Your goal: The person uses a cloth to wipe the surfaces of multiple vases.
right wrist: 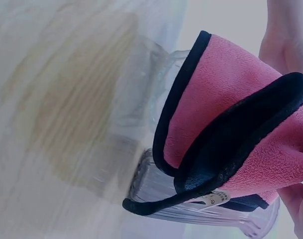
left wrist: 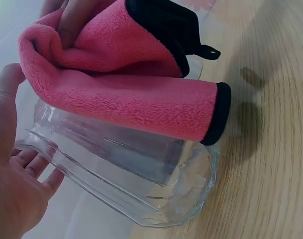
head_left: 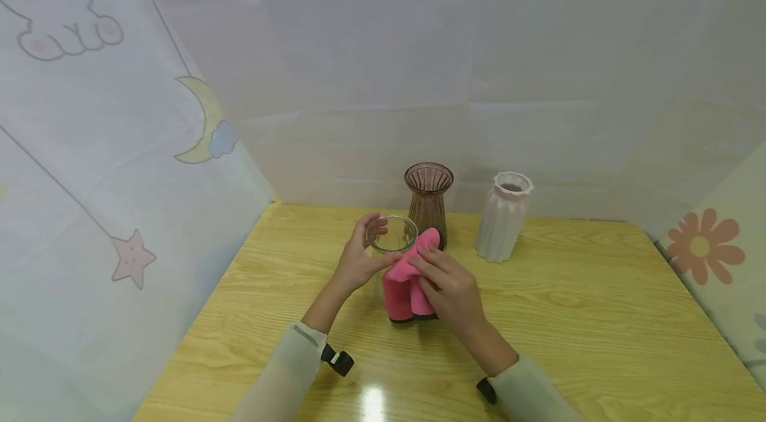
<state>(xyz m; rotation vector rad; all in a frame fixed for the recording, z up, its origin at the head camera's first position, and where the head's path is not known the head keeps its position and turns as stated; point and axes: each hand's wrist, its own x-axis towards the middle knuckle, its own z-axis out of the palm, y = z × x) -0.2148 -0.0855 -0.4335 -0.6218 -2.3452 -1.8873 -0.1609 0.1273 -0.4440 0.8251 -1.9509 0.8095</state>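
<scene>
A clear glass vase (left wrist: 141, 199) stands near the middle of the wooden table, its round mouth facing up in the head view. My left hand (head_left: 357, 261) grips it just below the rim, the thumb in front and the fingers around the far side. In my right hand (head_left: 453, 287) is a folded pink cloth (head_left: 397, 299) with black edging, pinched near its top. The cloth hangs over the vase's right side, its upper fold right at the rim, and hides part of the glass. A black loop (right wrist: 156, 205) and a small white label show on the cloth in the right wrist view.
Close behind the clear vase stands a ribbed brownish-purple glass vase (head_left: 429, 203). A white fluted vase (head_left: 503, 222) is farther right, near the table's back edge. Printed sheets (head_left: 371, 76) hang behind the table (head_left: 568, 322) and along both sides.
</scene>
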